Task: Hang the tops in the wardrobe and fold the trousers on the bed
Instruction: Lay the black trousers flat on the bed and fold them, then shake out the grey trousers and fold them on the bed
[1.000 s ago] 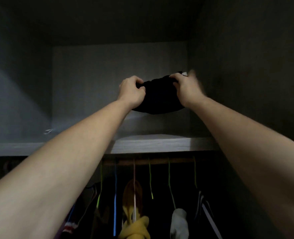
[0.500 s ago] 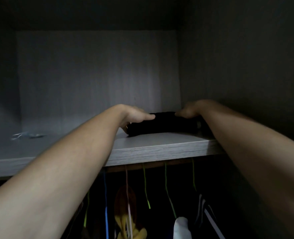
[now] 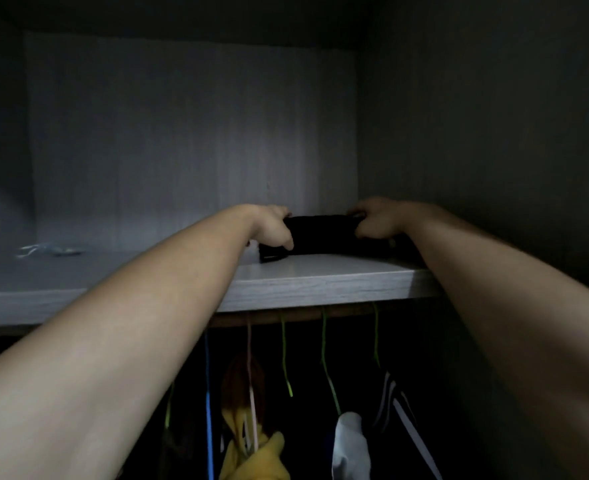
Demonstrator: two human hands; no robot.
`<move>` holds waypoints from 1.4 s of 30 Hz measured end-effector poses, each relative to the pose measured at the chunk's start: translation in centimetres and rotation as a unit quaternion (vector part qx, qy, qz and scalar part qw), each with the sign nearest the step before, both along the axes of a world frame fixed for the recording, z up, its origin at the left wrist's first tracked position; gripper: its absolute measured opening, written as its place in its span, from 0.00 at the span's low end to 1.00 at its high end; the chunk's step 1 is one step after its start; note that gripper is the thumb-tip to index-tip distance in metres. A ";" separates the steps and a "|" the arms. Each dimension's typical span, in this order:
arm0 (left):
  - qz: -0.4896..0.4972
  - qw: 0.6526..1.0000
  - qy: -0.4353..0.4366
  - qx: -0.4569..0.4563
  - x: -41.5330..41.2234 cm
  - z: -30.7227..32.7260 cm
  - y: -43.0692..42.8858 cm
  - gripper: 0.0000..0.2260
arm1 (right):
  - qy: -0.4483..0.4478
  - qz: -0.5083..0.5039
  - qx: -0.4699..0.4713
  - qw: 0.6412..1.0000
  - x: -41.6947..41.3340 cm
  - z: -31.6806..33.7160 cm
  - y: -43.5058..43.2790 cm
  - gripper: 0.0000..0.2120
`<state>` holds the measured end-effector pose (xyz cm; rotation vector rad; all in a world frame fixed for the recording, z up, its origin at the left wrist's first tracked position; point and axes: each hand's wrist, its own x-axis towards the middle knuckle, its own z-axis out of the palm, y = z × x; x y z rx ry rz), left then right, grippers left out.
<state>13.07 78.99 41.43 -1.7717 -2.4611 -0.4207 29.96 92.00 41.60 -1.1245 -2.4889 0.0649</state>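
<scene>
Folded black garment (image 3: 320, 233) sits on the wardrobe shelf (image 3: 320, 282), near its right back corner. Left hand (image 3: 272, 226) grips its left end, right hand (image 3: 378, 220) its right end, fingers curled on the fabric. Below the shelf's front edge, a yellow top (image 3: 255, 455) and a white top (image 3: 350, 441) hang on hangers.

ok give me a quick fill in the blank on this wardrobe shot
1. The left hand and right hand both hold a folded ____ garment.
2. That garment rests on the shelf, near its ____ end.
3. Below the shelf, the hanging top left of the white top is ____.
Missing: black; right; yellow.
</scene>
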 end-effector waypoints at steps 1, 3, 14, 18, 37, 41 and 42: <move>0.005 0.999 0.035 0.024 0.0 0.2 -0.9 0.31 | 0.027 -0.006 0.030 0.999 0.3 0.2 -0.8 0.27; 0.019 0.986 0.131 0.103 -0.2 0.5 -3.3 0.27 | 0.088 -0.025 0.091 0.992 1.0 0.8 -2.6 0.25; -0.074 0.825 0.272 0.490 0.8 -9.3 -18.7 0.24 | 0.249 -0.017 0.413 0.876 5.5 -8.3 -18.4 0.26; -0.104 0.811 0.227 0.529 2.5 -16.4 -19.3 0.25 | 0.226 -0.052 0.452 0.862 7.6 -14.9 -21.6 0.27; -0.456 0.817 0.052 0.348 44.0 -38.8 -18.2 0.29 | -0.045 -0.423 0.284 0.860 52.9 -40.7 -40.3 0.32; -0.510 0.825 0.024 0.242 57.2 -43.1 -20.8 0.30 | -0.026 -0.526 0.196 0.827 64.3 -45.4 -47.4 0.34; -0.524 0.823 0.022 0.219 60.5 -44.3 -21.7 0.30 | -0.024 -0.545 0.180 0.818 66.9 -46.5 -49.2 0.34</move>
